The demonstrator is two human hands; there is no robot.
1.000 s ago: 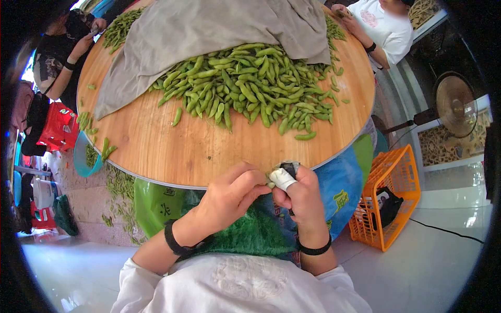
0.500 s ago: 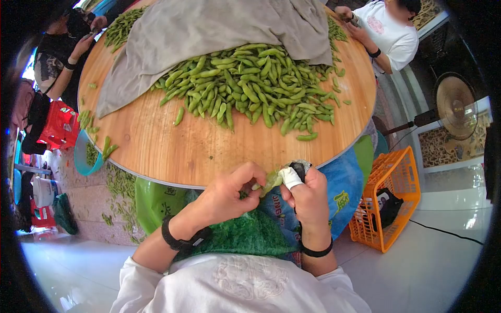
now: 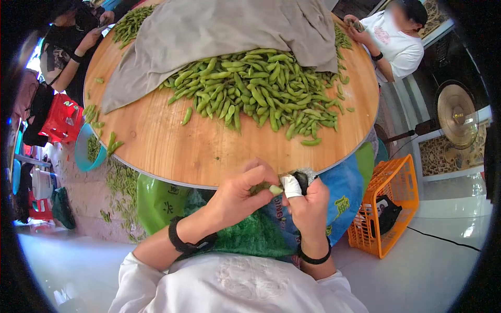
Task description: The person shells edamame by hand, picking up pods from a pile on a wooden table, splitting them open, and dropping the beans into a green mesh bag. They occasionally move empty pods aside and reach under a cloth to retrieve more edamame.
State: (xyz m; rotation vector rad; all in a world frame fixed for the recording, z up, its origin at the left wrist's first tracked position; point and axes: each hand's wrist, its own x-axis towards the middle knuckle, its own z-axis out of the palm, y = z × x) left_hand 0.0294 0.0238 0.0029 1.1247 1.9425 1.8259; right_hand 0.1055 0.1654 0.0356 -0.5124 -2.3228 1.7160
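My left hand [image 3: 242, 190] is closed in a pinch at the table's near edge, on a green soybean pod with a pale bean [image 3: 275, 191] showing at the fingertips. Close beside it, my right hand [image 3: 309, 206] is curled closed, a white wrap [image 3: 291, 185] around one digit, its tip by the pod. A dark piece with a silvery rim [image 3: 303, 180] shows at the right fingers; what it is, I cannot make out. Beyond both hands, a heap of soybean pods [image 3: 255, 91] lies on the round wooden table [image 3: 172, 143], partly under a grey cloth [image 3: 224, 31].
Green and blue plastic sheeting [image 3: 344, 190] hangs below the table edge. An orange crate [image 3: 383, 208] stands on the floor at right, near a fan [image 3: 457, 113]. At left are a teal basin [image 3: 83, 156] and scattered pods [image 3: 122, 195]. Two other people sit across the table.
My left hand has shifted right and slightly up, nearer my right hand. The pale bean now shows at its fingertips, where a stretched yellowish pod was between the hands. The view has shifted slightly.
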